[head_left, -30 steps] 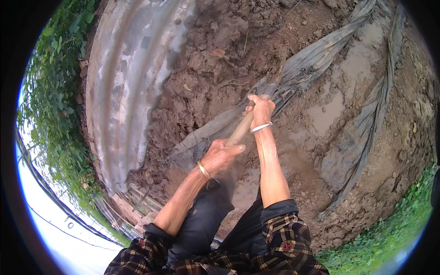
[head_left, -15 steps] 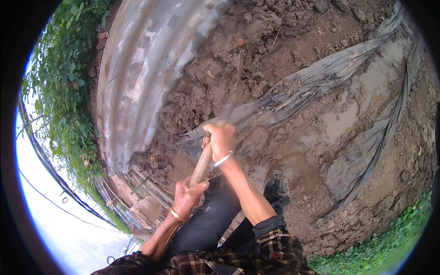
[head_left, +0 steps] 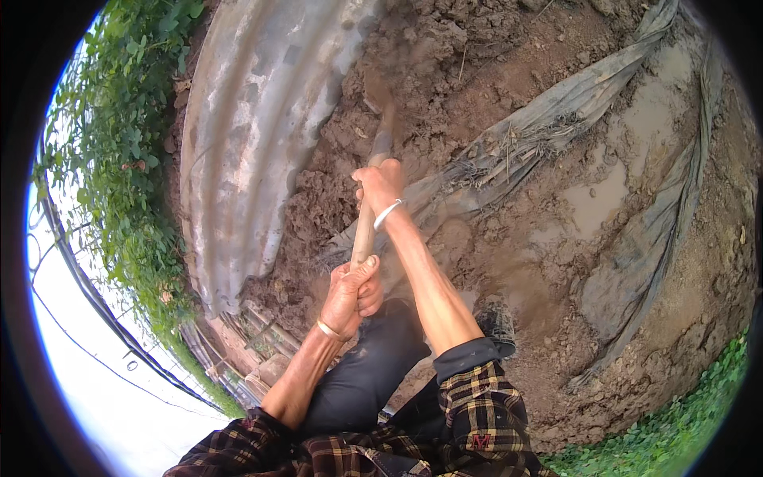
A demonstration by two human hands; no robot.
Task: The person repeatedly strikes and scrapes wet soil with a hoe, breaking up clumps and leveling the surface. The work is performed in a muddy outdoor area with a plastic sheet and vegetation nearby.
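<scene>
Both my hands are closed round the wooden handle of a shovel (head_left: 366, 229). My left hand (head_left: 347, 296) grips its near end, thumb up along the wood. Farther up, my right hand (head_left: 381, 184) wraps the handle just below the grey metal socket. The mud-coated blade (head_left: 377, 89) is blurred and points away from me into the brown, clumpy soil (head_left: 330, 179). How deep the blade sits in the soil I cannot tell.
A corrugated sheet (head_left: 246, 143) lies to the left of the soil, with green vines (head_left: 119, 175) beyond it. Muddy plastic sheeting (head_left: 548, 119) stretches across the right, beside a puddle (head_left: 592, 203). My boot (head_left: 497, 322) stands in mud. Grass (head_left: 675, 429) grows at lower right.
Both hands have moved up and away from me, pushing the shovel farther forward. The blade now shows near the corrugated sheet's edge.
</scene>
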